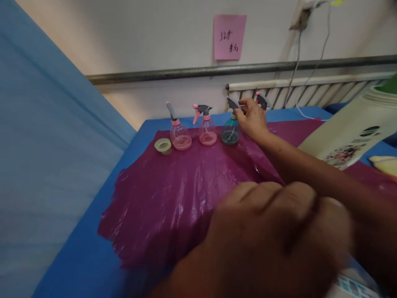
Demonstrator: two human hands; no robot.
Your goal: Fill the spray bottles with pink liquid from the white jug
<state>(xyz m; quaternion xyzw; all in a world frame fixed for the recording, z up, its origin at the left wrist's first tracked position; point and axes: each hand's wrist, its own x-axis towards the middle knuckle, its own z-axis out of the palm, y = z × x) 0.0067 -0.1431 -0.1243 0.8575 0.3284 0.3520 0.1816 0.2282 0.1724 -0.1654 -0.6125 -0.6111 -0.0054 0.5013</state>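
My right hand (pixel 252 120) reaches to the back of the bed-like surface, its fingers closed at the grey trigger head of a teal spray bottle (pixel 230 134) that stands upright. Two clear spray bottles with pink collars stand left of it: the nearer one (pixel 207 134) and the outer one (pixel 181 138), each with a little pinkish liquid. A further spray bottle (pixel 263 101) shows only its grey and pink head behind my right hand. Close to the camera, my left hand (pixel 273 231) is curled and blurred; what it holds, if anything, is hidden.
A small pale yellow cup (pixel 163 145) stands beside the outer bottle. Purple plastic sheeting (pixel 173 194) covers part of the blue surface (pixel 89 256). A large cream bottle (pixel 350 128) leans in at right, near a yellow cloth (pixel 384 164). Blue curtain (pixel 46 145) hangs at left.
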